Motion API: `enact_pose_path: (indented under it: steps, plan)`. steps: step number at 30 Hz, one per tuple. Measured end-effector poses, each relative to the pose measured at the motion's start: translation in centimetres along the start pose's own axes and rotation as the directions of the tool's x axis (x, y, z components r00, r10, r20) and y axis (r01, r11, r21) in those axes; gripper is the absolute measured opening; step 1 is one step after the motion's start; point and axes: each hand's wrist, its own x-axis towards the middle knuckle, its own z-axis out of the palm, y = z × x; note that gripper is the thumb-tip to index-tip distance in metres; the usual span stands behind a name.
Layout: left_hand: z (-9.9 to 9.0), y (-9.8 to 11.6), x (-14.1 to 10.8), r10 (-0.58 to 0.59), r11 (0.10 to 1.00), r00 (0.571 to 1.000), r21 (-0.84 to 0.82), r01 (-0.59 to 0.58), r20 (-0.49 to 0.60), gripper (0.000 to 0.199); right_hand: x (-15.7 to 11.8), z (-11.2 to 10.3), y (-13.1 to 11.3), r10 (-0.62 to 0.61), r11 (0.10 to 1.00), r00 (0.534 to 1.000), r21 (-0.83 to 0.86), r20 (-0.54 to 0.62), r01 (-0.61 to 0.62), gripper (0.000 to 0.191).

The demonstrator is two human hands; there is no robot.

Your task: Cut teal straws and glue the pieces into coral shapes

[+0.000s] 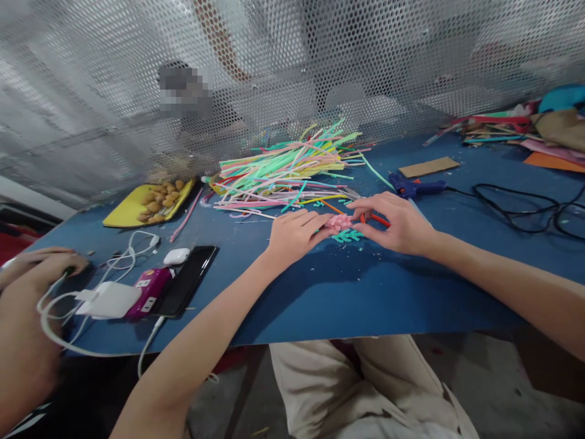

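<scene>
A small cluster of short pink fuzzy pipe-cleaner pieces (339,222) is between my hands, low over the table. My left hand (295,235) is closed, pinching its left side between thumb and fingers. My right hand (395,222) curves in from the other side, with thumb and fingertip on the cluster's right edge. Short teal pipe-cleaner pieces (348,236) lie just below it. Scissors with an orange-red handle (381,221) show partly behind my right fingers; their grey blade (350,193) points up and left, the rest being hidden.
Behind my hands lies a heap of coloured pipe cleaners (292,161). A blue glue gun (418,185) and cardboard strip (428,167) are right. Leftward are a phone (189,280), purple power strip (148,292), yellow tray (121,208) and another person's hand (50,268). Perforated metal mesh (283,79) stands behind.
</scene>
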Motion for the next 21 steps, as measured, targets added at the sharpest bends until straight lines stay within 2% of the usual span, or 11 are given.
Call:
enact_pose_path:
  steps: [3, 8, 12, 21]
  plan:
    - [0.12, -0.04, -0.09, 0.022, 1.0, 0.999, 0.002, -0.022, -0.033, 0.026, -0.04, 0.34, 0.03, -0.042, 0.999, 0.997, -0.004, 0.072, 0.042, 0.047]
    - [0.21, 0.1, -0.24, 0.021, 1.0, 0.997, 0.002, -0.021, -0.068, 0.032, 0.05, 0.73, -0.05, -0.011, 0.999, 0.999, 0.037, 0.037, 0.01, 0.028]
    - [0.21, 0.1, -0.31, 0.008, 1.0, 0.996, -0.012, -0.009, -0.09, 0.04, 0.15, 0.44, -0.16, 0.024, 0.998, 0.999, 0.048, 0.032, -0.026, 0.026]
    - [0.3, 0.16, -0.12, -0.035, 0.997, 0.999, -0.073, 0.032, -0.031, 0.027, 0.19, 0.53, 0.1, 0.018, 0.999, 0.998, 0.047, 0.056, -0.021, 0.025]
